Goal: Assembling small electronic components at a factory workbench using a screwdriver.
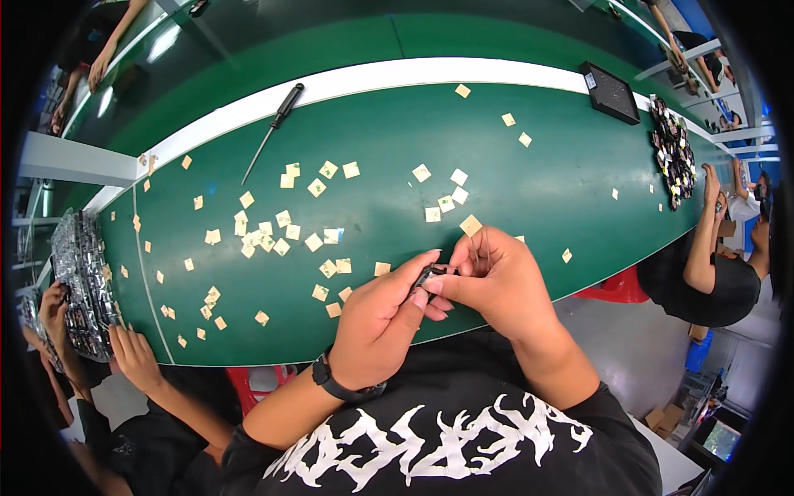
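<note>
My left hand (382,318) and my right hand (495,277) meet over the near edge of the green table (538,182). Between their fingertips they pinch a small dark part (432,274), mostly hidden by the fingers. A black watch (335,380) sits on my left wrist. A small tan square (471,225) sticks up at my right fingertips; whether it is held or lying on the table I cannot tell. Several more tan paper squares (285,236) lie scattered on the table ahead and to the left.
A black-handled screwdriver (273,128) lies at the far left of the table. A black tray (610,93) and a heap of dark parts (674,153) sit at the far right. Other people's hands work at a parts pile (78,281) on the left and at the right.
</note>
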Motion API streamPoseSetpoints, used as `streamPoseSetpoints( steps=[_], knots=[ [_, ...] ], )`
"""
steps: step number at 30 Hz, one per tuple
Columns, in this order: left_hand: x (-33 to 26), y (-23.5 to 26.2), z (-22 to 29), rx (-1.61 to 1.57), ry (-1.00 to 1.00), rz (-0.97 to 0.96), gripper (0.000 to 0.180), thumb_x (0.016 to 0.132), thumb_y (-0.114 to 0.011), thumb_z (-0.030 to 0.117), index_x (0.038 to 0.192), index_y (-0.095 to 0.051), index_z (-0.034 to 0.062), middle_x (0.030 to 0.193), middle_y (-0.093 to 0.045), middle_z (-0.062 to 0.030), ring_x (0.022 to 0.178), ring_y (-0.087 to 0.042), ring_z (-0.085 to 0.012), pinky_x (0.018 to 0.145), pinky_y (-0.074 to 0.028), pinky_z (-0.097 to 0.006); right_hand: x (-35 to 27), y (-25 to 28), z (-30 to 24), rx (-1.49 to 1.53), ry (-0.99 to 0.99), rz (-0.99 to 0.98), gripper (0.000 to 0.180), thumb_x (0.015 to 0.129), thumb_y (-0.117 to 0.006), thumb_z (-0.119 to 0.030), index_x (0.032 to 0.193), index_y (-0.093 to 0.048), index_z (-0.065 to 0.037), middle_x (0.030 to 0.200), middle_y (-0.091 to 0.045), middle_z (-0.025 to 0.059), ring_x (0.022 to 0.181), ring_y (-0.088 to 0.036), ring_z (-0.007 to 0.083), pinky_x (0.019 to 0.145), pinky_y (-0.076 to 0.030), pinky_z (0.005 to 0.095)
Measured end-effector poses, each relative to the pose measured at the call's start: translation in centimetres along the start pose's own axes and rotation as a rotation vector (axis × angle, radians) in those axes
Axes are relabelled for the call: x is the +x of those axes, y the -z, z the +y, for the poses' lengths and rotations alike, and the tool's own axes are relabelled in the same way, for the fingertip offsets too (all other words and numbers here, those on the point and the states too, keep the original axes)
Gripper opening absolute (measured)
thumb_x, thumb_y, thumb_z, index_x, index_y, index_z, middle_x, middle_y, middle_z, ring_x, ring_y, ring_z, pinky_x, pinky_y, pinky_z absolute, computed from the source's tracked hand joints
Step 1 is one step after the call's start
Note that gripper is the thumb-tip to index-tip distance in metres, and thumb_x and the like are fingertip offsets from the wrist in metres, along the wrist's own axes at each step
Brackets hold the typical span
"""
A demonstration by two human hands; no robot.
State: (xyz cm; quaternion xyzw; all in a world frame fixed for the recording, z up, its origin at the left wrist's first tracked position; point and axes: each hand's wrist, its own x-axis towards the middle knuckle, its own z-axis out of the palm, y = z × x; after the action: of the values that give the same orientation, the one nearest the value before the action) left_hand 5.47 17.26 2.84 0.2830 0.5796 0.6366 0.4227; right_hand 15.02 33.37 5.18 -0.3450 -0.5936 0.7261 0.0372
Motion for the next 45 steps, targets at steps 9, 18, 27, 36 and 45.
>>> streamPoseSetpoints(
  steps=[9,18,27,36,45],
  knots=[
    [-0.3,0.2,0.6,-0.048,0.020,-0.087,0.043,0.102,-0.046,0.001,0.144,-0.046,-0.0076,0.111,-0.068,-0.0166,0.093,-0.071,-0.0219,0.083,-0.058,-0.032,0.6,1.1,-0.9,-0.032,-0.065,-0.220,0.018,0.085,-0.079,-0.002,0.090,-0.061,-0.002,0.068,-0.053,-0.0038,0.062,-0.045,0.0020,0.056,-0.037,0.0210],
    [-0.7,-0.4,-0.2,-0.267,0.060,0.000,0.047,0.102,-0.045,0.003,0.148,-0.041,-0.0077,0.110,-0.066,-0.0177,0.092,-0.070,-0.0228,0.079,-0.057,-0.031,0.2,1.1,-0.4,-0.052,-0.072,-0.238,0.019,0.085,-0.078,-0.001,0.099,-0.065,0.000,0.071,-0.051,-0.0069,0.065,-0.047,0.0013,0.061,-0.040,0.0188],
    [-0.5,-0.2,-0.2,-0.378,0.080,0.096,0.048,0.103,-0.045,0.002,0.150,-0.038,-0.0066,0.123,-0.064,-0.0211,0.094,-0.067,-0.0187,0.083,-0.057,-0.030,-2.8,-0.4,1.6,-0.717,0.768,0.053,0.045,0.082,-0.071,0.000,0.126,-0.070,-0.010,0.074,-0.056,0.0040,0.058,-0.056,0.0168,0.053,-0.047,0.0323],
    [-0.7,-0.1,-1.2,-0.377,0.042,0.023,0.048,0.106,-0.044,0.005,0.153,-0.036,-0.0019,0.134,-0.062,-0.0135,0.090,-0.061,-0.0107,0.083,-0.054,-0.027,-3.3,-1.2,2.6,-1.054,0.864,0.131,0.056,0.073,-0.070,0.001,0.126,-0.070,-0.014,0.072,-0.054,0.0044,0.059,-0.058,0.0227,0.054,-0.048,0.0360],
    [-2.2,1.1,1.3,-0.309,0.067,0.083,0.047,0.103,-0.049,0.000,0.150,-0.043,0.0011,0.124,-0.066,-0.0126,0.080,-0.062,-0.0085,0.070,-0.052,-0.022,-4.3,-0.9,-0.5,-0.696,0.677,-0.071,0.045,0.083,-0.066,0.006,0.127,-0.067,-0.001,0.067,-0.050,0.0046,0.057,-0.049,0.0148,0.052,-0.039,0.0278]
  ],
)
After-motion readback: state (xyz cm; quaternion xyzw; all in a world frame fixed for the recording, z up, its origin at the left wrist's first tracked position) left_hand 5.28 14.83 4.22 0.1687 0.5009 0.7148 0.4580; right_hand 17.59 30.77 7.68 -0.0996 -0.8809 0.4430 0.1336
